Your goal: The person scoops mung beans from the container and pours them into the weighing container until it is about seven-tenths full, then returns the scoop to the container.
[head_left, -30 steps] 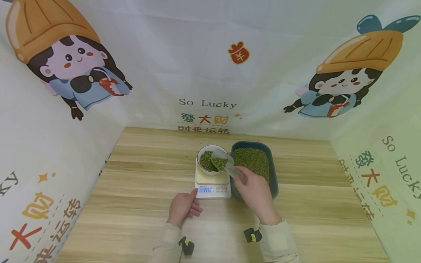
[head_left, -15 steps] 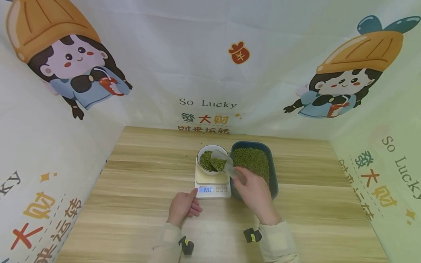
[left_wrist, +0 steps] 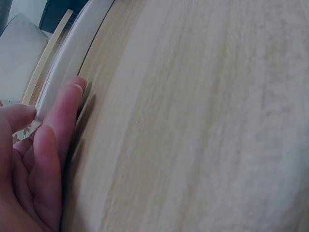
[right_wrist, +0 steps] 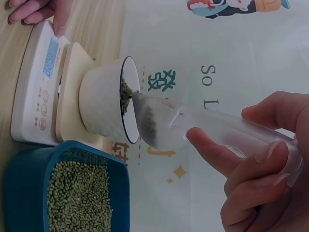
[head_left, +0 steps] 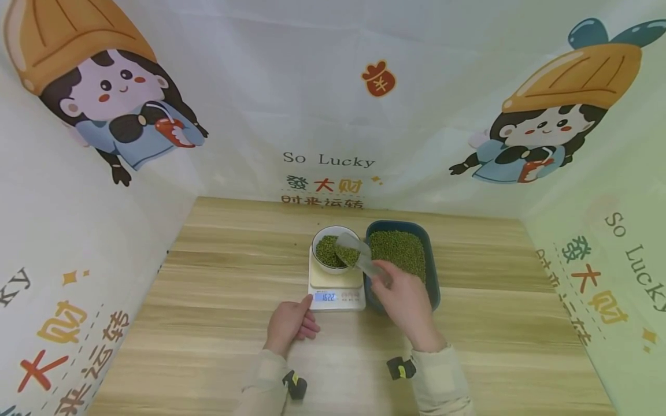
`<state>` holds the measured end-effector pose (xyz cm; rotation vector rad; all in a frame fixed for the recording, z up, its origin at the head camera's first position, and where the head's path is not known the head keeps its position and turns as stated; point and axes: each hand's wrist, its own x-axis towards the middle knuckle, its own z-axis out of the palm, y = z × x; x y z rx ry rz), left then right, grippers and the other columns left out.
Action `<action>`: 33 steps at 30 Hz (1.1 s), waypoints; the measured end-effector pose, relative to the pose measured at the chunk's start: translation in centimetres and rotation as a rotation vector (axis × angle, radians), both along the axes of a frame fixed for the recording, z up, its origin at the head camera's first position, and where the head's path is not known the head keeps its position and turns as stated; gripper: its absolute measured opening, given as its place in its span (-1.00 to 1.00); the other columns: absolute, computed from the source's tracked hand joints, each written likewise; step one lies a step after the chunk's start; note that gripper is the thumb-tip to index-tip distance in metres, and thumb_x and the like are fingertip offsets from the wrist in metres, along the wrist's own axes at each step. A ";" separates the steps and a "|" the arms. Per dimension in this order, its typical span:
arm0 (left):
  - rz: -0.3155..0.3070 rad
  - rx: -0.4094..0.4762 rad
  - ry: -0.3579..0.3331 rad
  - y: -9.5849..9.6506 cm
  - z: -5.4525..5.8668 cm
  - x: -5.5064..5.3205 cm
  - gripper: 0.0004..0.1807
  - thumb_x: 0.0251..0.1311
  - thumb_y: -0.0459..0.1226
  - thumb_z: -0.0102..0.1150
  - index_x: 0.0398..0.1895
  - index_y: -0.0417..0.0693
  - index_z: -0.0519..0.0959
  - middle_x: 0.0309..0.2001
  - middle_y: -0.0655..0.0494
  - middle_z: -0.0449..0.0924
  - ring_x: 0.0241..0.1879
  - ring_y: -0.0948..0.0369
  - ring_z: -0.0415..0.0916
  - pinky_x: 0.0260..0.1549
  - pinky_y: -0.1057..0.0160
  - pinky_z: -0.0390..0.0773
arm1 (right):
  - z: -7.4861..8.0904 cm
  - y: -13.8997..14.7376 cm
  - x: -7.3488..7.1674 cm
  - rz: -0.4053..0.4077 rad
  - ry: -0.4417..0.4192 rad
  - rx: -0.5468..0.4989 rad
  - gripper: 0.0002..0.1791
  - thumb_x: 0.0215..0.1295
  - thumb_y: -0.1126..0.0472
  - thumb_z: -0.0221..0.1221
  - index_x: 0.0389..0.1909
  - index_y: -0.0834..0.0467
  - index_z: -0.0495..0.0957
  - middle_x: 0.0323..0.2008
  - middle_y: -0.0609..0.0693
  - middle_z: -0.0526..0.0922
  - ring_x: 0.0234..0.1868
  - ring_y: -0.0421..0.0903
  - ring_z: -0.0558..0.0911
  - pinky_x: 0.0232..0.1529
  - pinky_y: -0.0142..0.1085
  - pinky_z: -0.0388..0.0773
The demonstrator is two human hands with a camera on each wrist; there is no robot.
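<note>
My right hand [head_left: 403, 300] grips the handle of a clear plastic scoop [right_wrist: 203, 121]. The scoop tips over a white, dark-rimmed bowl [right_wrist: 104, 99], its lip at the rim with some green mung beans [right_wrist: 148, 121] inside it. More mung beans lie in the bowl, which stands on a white kitchen scale [head_left: 347, 305] with a lit display reading about 162.2. At the scale's front left corner, my left hand [head_left: 288, 323] holds on, thumb on the top edge and a finger [left_wrist: 67, 104] along the side.
Right of the scale, a dark blue tub [head_left: 436, 289] holds a large heap of mung beans, partly behind my right hand. A wooden table [head_left: 218, 323] lies under everything. Printed cloth walls [head_left: 250, 115] close in the back and both sides.
The display has risen from 159.3 to about 162.2. The scoop has shifted slightly over the bowl in my right hand. My left hand stays at the scale's corner.
</note>
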<state>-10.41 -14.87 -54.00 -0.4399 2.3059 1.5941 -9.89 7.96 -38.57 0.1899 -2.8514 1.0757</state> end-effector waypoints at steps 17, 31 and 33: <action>0.013 0.001 -0.008 0.0 -0.1 0.1 -0.34 0.14 0.24 -0.17 -0.52 -0.18 0.54 -0.64 0.05 0.60 -0.66 0.16 0.58 -0.69 0.25 0.55 | 0.9 0.9 -0.6 -0.034 0.091 0.091 -0.63 0.18 0.13 0.04 0.02 0.08 0.47 -0.71 -0.12 0.48 -0.90 -0.22 0.19 -0.92 -0.35 0.17; 0.009 0.007 -0.004 0.1 0.0 0.1 -0.36 0.15 0.22 -0.17 -0.52 -0.19 0.54 -0.64 0.04 0.60 -0.66 0.16 0.57 -0.69 0.25 0.55 | 1.5 1.2 -0.6 -0.036 0.124 0.132 -0.62 0.14 0.15 0.04 0.02 0.07 0.48 -0.67 -0.09 0.51 -0.89 -0.23 0.22 -0.90 -0.34 0.19; 0.011 0.008 -0.006 0.1 0.0 0.1 -0.36 0.15 0.22 -0.17 -0.52 -0.19 0.54 -0.64 0.04 0.60 -0.66 0.15 0.57 -0.69 0.25 0.55 | 1.6 1.2 -0.5 -0.034 0.124 0.133 -0.62 0.14 0.15 0.04 0.02 0.06 0.48 -0.68 -0.09 0.51 -0.89 -0.23 0.21 -0.90 -0.35 0.18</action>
